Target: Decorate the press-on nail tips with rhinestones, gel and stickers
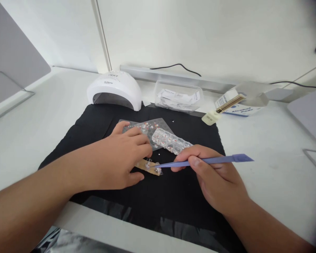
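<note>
My right hand point(213, 175) grips slim purple tweezers point(221, 160) between thumb and fingers. Their pointed tip reaches a tan strip point(154, 171) that carries small clear pieces point(148, 164), possibly nail tips. Over the strip's left end is my left hand point(129, 154), thumb apart from the bent fingers; whether it presses on the strip is hidden. Under its far fingers lies a clear sheet point(162, 124) with small coloured designs. A clear compartment case point(171, 140) of tiny decorations sits just beyond my right fingers. One white speck point(159, 154) rests on the black mat point(173, 196).
At the back left stands a white nail lamp point(113, 88). Behind the mat is a clear plastic box point(179, 96) with packets. To its right are an alcohol pad box point(246, 109) and a pale holder point(211, 118) with thin sticks. A black cable point(177, 65) runs along the wall.
</note>
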Motion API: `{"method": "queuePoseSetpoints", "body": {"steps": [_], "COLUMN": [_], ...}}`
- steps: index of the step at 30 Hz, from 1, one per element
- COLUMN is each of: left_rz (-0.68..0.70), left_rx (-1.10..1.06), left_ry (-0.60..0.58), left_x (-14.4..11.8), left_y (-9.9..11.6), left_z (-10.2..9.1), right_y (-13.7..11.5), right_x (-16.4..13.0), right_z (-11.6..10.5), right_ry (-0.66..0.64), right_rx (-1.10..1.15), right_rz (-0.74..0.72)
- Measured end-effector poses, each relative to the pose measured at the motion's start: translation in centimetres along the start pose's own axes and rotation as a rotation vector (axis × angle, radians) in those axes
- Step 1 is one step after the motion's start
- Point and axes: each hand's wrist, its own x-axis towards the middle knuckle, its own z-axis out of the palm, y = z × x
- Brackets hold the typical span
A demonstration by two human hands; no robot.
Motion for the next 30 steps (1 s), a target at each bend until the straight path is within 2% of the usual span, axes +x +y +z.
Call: {"method": "queuePoseSetpoints", "body": {"steps": [16,30], "left_rz": [0.017,0.018], "left_rx": [-0.004,-0.007], "left_ry": [0.048,0.065], "left_x": [0.34,0.19], "left_y": [-0.14,-0.13], "left_z": [0.23,0.31], "right_y": [-0.80,-0.50], "right_x": [0.25,0.11], "right_z": [0.73,0.35], "right_ry": [0.068,0.051], "right_rx": [0.098,0.012], "right_rz": [0.002,0.035]}}
